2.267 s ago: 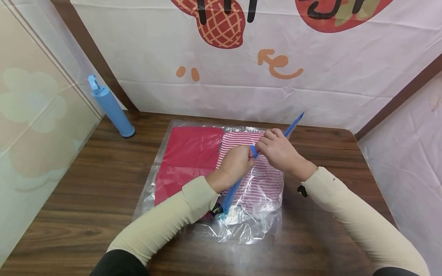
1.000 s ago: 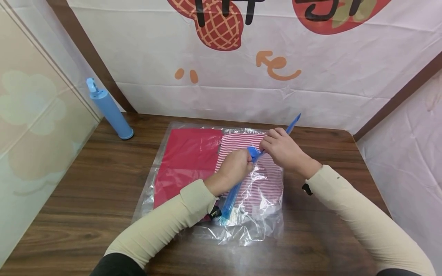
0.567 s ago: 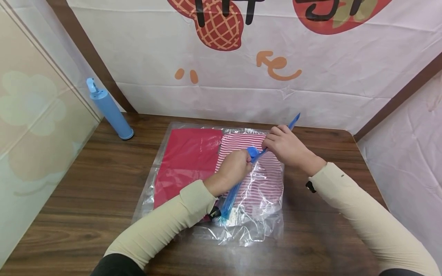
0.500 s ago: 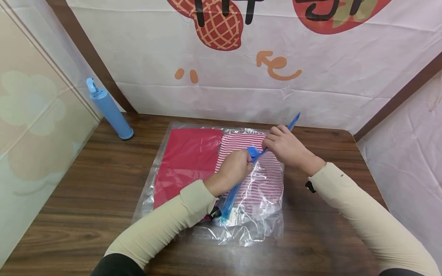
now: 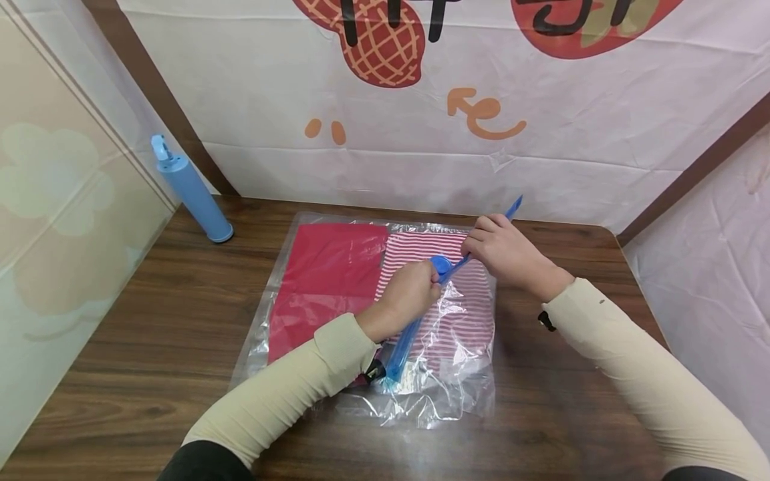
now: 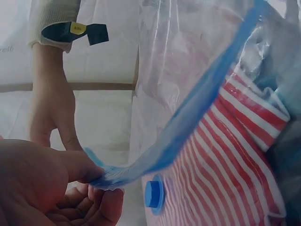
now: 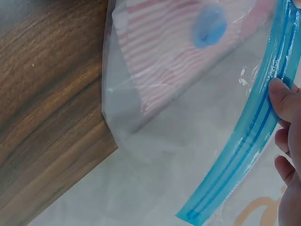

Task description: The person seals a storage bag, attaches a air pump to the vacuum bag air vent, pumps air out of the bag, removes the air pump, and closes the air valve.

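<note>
Although red cloth (image 5: 331, 284) and striped cloth (image 5: 464, 324) are enclosed in the clear bag (image 5: 421, 404) at lower frame centre, the blue strip (image 5: 404, 349) pinched by left hand (image 5: 404, 294) and right hand (image 5: 508, 250) cannot be confirmed sealed.

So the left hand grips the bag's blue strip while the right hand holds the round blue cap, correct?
Not quite: the right hand grips the blue strip too; the right wrist view shows the round blue cap apart from that hand. The left hand does grip the strip.
</note>
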Available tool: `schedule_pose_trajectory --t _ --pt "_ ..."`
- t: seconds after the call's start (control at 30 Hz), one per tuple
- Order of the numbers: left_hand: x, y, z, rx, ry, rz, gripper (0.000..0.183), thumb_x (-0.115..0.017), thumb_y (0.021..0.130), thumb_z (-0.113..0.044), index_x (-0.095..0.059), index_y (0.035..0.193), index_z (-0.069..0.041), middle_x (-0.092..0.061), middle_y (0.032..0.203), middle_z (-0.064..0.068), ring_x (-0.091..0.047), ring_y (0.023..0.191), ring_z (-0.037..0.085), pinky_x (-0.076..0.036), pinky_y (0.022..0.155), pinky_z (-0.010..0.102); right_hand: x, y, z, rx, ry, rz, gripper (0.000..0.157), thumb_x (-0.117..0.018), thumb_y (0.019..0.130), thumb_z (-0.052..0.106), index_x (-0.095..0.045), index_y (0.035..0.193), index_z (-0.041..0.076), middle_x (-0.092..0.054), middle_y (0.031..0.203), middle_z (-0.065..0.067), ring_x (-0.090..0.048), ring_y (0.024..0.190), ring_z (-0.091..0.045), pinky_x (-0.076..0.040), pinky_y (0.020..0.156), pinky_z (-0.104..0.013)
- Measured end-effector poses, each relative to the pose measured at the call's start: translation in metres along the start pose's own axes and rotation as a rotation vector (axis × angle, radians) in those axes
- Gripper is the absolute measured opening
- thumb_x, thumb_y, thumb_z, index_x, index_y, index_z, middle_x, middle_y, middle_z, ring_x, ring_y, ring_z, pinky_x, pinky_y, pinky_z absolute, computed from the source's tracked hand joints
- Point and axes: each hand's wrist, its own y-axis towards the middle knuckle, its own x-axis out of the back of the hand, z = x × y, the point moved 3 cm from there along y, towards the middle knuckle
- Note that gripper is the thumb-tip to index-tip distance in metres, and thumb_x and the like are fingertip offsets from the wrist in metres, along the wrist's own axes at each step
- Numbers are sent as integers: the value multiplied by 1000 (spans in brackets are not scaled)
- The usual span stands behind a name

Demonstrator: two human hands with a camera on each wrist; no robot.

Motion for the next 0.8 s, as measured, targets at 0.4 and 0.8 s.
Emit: schedule_pose_trajectory --t 0.4,0.8 --pt "-1 0 -2 0 -17 7 8 -67 93 -4 -67 86 -5 -65 74 3 -57 66 12 -49 59 23 1 -4 -4 -6 31 -4 12 -77 86 0 -73 90 10 -73 90 -3 -55 92 -27 -43 94 -48" --pt "-1 -1 -2 8 -11 14 3 -68 94 -6 -69 94 -3 -69 81 5 -59 68 12 -53 62 22 -1 -9 -9 -12 37 -22 17 -65 88 -10 -69 88 6 -70 89 -7 -54 94 -30 -43 94 -50"
